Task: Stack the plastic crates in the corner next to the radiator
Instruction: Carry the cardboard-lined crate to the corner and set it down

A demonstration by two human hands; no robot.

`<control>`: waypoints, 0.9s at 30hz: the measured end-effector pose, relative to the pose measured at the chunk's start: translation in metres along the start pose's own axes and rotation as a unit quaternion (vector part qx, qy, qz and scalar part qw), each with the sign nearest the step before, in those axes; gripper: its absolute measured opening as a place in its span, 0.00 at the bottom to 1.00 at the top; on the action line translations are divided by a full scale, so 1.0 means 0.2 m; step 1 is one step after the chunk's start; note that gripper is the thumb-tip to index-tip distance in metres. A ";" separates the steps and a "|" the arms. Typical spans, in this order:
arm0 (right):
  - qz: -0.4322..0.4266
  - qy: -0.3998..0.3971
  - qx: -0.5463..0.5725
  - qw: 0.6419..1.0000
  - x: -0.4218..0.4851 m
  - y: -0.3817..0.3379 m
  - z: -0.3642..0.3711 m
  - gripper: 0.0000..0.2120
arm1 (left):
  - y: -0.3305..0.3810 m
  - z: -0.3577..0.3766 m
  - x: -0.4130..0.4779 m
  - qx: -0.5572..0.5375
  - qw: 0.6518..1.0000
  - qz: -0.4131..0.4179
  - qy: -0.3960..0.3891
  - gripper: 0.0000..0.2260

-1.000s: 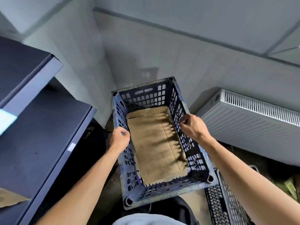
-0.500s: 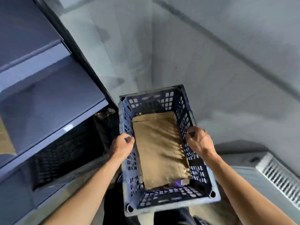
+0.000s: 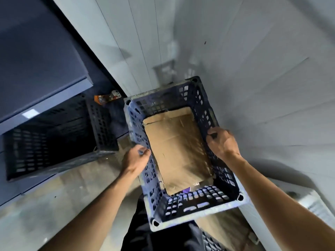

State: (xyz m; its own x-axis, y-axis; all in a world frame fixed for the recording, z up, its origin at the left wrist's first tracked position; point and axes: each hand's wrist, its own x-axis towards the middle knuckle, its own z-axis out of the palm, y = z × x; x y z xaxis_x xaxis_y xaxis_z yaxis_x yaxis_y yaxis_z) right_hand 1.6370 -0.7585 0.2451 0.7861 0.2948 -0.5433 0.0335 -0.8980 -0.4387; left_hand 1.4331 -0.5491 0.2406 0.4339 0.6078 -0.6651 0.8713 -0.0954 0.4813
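A dark blue perforated plastic crate [image 3: 197, 207] hangs in the air in front of me, its floor lined with a sheet of brown cardboard [image 3: 175, 147]. My left hand [image 3: 136, 158] grips its left rim and my right hand [image 3: 222, 144] grips its right rim. The crate's far end points into the corner where two pale walls meet. A white radiator [image 3: 315, 205] shows at the lower right, partly cut off by the frame edge. Part of another dark crate [image 3: 212, 241] peeks out at the bottom, below the held one.
A dark metal shelving unit [image 3: 45, 98] fills the left side. Under its lower shelf sits a black perforated crate [image 3: 59, 134]. A small orange packet [image 3: 107, 97] lies behind it near the wall. Worn concrete floor [image 3: 72, 192] lies between the shelving and me.
The view has swung left and down toward the corner. The held crate has moved with my hands toward the wall corner, and the radiator has slid to the right frame edge.
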 end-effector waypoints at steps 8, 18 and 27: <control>0.036 -0.026 -0.020 0.999 0.42 0.25 0.34 0.15 | -0.17 0.41 0.42 0.026 0.999 -0.013 -0.020 0.15; 0.016 -0.051 -0.076 0.996 0.95 0.44 0.73 0.14 | -0.37 0.78 0.94 0.050 0.995 -0.061 -0.059 0.12; 0.024 -0.074 -0.142 0.987 1.20 0.57 0.89 0.19 | -0.50 1.06 1.16 0.055 0.987 -0.056 -0.141 0.14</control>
State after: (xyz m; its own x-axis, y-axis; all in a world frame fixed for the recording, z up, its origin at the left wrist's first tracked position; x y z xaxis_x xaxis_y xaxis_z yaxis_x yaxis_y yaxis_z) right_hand 1.7192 -0.7326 -0.0637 0.6930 0.2761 -0.6659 0.1875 -0.9610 -0.2033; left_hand 1.4956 -0.5658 -0.0836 0.3664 0.3765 -0.8509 0.9304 -0.1351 0.3408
